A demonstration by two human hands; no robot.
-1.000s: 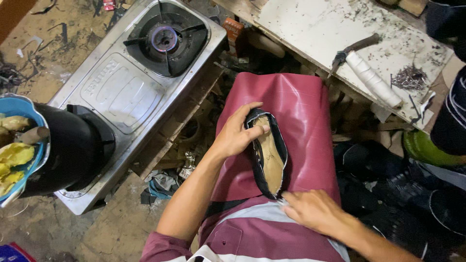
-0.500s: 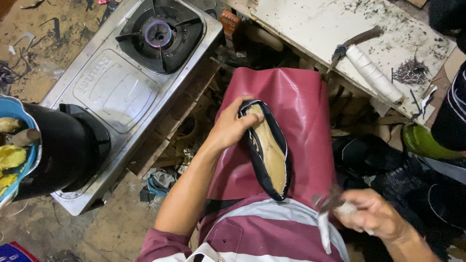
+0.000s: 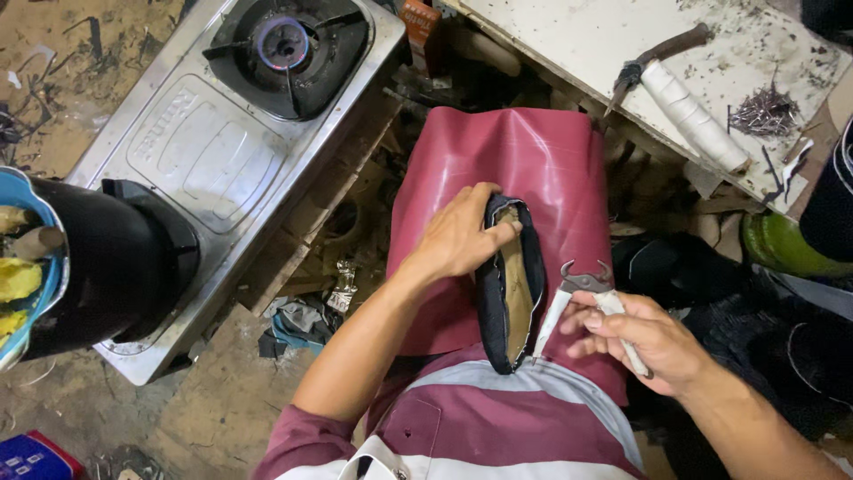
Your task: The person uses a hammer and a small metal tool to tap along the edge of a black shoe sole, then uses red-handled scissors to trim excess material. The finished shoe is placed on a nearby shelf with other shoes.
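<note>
Left hand (image 3: 462,238) clamped over the toe end of a shoe upper (image 3: 508,284), fingers curled onto its rim; right hand (image 3: 644,338) clenched round the white handles of pincers (image 3: 582,298), metal jaws pointing up, just beside the shoe. Shoe lies sole-up on the lap, on a maroon leather sheet (image 3: 515,169): dark blue/black edge, tan insole showing inside, long narrow shape. Further out: steel gas stove (image 3: 222,151) w/ lit burner at left, black pot (image 3: 107,267) nr it, white workbench (image 3: 613,53) w/ hammer (image 3: 684,98) & nail pile (image 3: 764,111).
</note>
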